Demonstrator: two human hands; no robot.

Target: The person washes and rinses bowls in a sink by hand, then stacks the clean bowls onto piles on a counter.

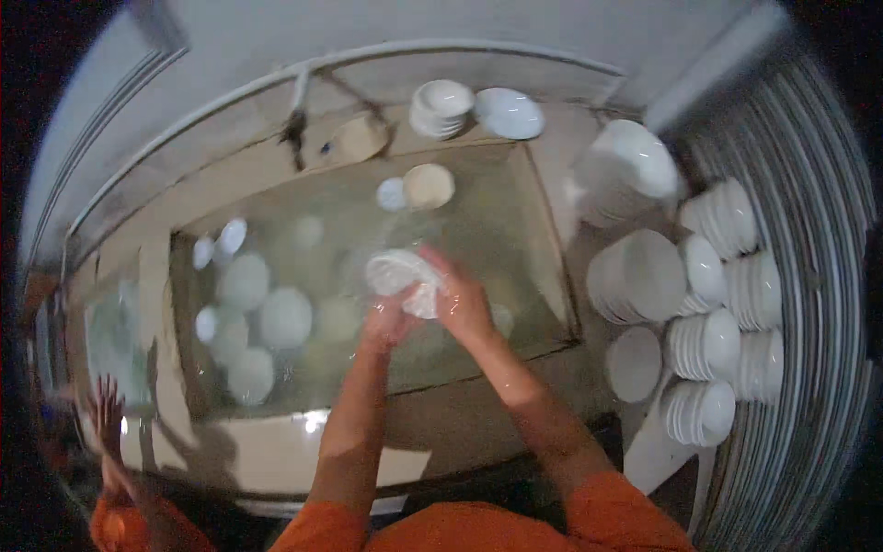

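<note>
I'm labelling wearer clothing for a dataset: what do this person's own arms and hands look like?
The left sleeve and right sleeve are orange and short, leaving both forearms bare. The left hand and right hand are ungloved; no watch shows. Rings can't be made out.

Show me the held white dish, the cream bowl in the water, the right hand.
White dish [395, 270]: head view, its visible face.
Cream bowl [429, 187]: head view, its middle.
Right hand [459, 296]: head view, back of it.
</note>
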